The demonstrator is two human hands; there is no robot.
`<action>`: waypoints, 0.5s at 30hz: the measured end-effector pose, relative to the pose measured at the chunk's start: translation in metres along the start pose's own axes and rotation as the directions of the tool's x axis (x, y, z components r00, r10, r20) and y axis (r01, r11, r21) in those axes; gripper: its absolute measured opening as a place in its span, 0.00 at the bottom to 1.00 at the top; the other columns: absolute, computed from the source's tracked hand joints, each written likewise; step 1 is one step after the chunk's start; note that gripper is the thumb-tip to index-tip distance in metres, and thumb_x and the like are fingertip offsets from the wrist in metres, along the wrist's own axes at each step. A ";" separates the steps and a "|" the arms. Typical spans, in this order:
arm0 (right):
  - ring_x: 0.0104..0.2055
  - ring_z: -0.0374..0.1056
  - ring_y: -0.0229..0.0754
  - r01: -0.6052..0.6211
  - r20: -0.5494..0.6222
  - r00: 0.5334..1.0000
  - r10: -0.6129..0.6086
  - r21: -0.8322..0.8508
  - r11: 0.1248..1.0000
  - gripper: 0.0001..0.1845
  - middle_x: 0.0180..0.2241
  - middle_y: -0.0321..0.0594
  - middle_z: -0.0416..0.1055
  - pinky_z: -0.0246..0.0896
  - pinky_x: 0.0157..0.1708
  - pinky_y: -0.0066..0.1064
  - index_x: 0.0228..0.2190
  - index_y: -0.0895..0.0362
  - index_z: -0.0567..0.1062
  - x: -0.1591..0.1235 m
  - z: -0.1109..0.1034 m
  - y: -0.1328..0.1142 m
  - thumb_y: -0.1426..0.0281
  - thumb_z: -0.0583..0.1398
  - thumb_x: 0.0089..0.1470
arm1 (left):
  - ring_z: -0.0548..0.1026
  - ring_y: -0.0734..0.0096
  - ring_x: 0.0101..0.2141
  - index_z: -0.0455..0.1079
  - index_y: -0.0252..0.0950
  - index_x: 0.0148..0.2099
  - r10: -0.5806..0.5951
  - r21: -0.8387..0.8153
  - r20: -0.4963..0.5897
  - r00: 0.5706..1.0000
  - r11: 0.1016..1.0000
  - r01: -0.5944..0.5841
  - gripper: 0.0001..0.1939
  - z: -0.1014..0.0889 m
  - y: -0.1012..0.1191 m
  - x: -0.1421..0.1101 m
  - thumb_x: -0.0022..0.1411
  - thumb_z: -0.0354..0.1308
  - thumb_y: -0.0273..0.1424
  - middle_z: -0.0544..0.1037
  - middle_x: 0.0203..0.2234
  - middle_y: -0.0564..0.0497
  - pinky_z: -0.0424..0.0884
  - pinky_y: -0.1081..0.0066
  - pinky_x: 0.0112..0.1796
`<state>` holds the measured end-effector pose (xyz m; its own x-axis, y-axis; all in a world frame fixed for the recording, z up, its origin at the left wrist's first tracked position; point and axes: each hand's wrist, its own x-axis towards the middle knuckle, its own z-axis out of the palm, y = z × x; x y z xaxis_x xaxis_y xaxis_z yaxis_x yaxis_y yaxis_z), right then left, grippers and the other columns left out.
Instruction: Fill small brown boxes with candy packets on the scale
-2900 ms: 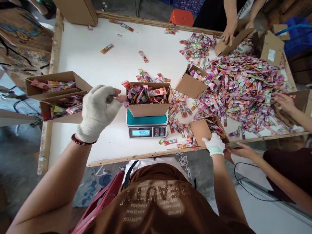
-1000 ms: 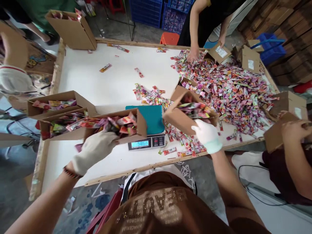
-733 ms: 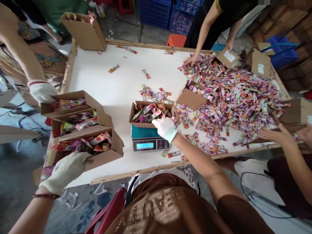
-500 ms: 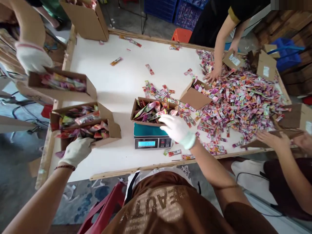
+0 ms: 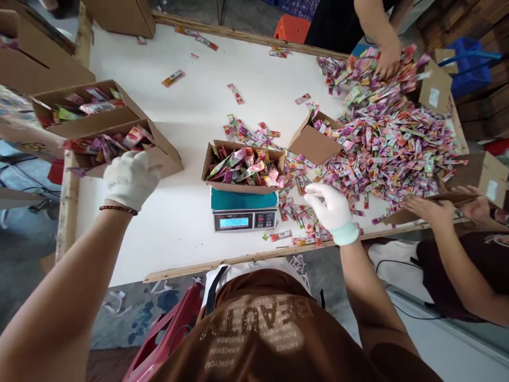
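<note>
My left hand (image 5: 131, 179), in a white glove, is closed over the near wall of an open cardboard box (image 5: 165, 159) filled with small wrapped packets. A second filled box (image 5: 95, 121) stands right behind it. On a digital scale (image 5: 243, 201) with a teal platform and lit display rests another open carton (image 5: 242, 188), heaped with colourful packets (image 5: 248, 165). Right of the scale, my gloved right hand (image 5: 328, 206) hovers over loose packets, its thumb and fingers slightly apart and nothing visible between them.
A big pile of packets (image 5: 389, 143) covers the table's right side, with a tipped carton (image 5: 316, 143) at its edge. A co-worker's hand (image 5: 388, 61) reaches into the pile; another person's hands (image 5: 429, 209) hold cardboard at right. Wooden rails (image 5: 238, 260) edge the table.
The two left boxes have shifted away from me, with my left hand following. My right hand has moved from the carton on the scale to its right. The display reading differs.
</note>
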<state>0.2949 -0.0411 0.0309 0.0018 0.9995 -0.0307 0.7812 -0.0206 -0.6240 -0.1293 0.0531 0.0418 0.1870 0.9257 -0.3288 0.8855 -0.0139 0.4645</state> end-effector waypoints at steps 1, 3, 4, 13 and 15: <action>0.47 0.79 0.46 -0.047 0.036 0.998 0.047 -0.004 0.999 0.16 0.49 0.46 0.81 0.73 0.53 0.40 0.51 0.56 0.80 0.002 0.006 0.010 0.63 0.61 0.65 | 0.69 0.66 0.41 0.77 0.38 0.48 0.016 0.000 -0.038 0.999 1.000 -0.016 0.18 0.001 0.006 -0.002 0.69 0.53 0.44 0.79 0.34 0.52 0.63 0.71 0.44; 0.50 0.78 0.46 -0.139 0.140 0.978 0.153 -0.104 0.985 0.19 0.51 0.50 0.80 0.73 0.54 0.39 0.54 0.59 0.78 0.006 0.019 0.029 0.66 0.61 0.65 | 0.69 0.66 0.43 0.77 0.36 0.51 0.037 0.018 -0.148 0.988 0.999 -0.034 0.20 0.004 0.016 -0.005 0.71 0.51 0.43 0.80 0.40 0.50 0.64 0.70 0.46; 0.51 0.77 0.46 -0.164 0.184 0.963 0.197 -0.181 0.970 0.19 0.52 0.52 0.79 0.72 0.54 0.39 0.55 0.61 0.77 0.007 0.027 0.037 0.66 0.61 0.66 | 0.69 0.66 0.44 0.77 0.35 0.53 0.044 0.035 -0.213 0.976 0.999 -0.037 0.21 0.006 0.021 -0.006 0.72 0.49 0.42 0.80 0.44 0.48 0.64 0.69 0.47; 0.52 0.73 0.47 -0.080 0.298 0.929 0.218 -0.414 0.907 0.21 0.56 0.47 0.73 0.74 0.52 0.45 0.57 0.57 0.74 -0.036 0.064 0.047 0.59 0.63 0.68 | 0.73 0.60 0.44 0.79 0.32 0.54 0.063 0.256 -0.275 0.959 0.967 0.010 0.22 0.024 0.086 0.017 0.71 0.51 0.40 0.79 0.47 0.41 0.65 0.64 0.42; 0.51 0.73 0.46 -0.062 0.307 0.928 0.212 -0.433 0.899 0.20 0.55 0.46 0.73 0.75 0.51 0.44 0.56 0.57 0.75 -0.043 0.066 0.051 0.59 0.63 0.68 | 0.75 0.52 0.46 0.80 0.32 0.52 -0.010 0.334 -0.209 0.978 0.939 0.081 0.21 0.033 0.094 0.030 0.68 0.54 0.39 0.79 0.48 0.38 0.67 0.61 0.43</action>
<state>0.2932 -0.0865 -0.0516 -0.0248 0.9160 -0.4003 0.9727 -0.0703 -0.2213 -0.0263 0.0670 0.0484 0.0852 0.9843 -0.1543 0.9887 -0.0644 0.1352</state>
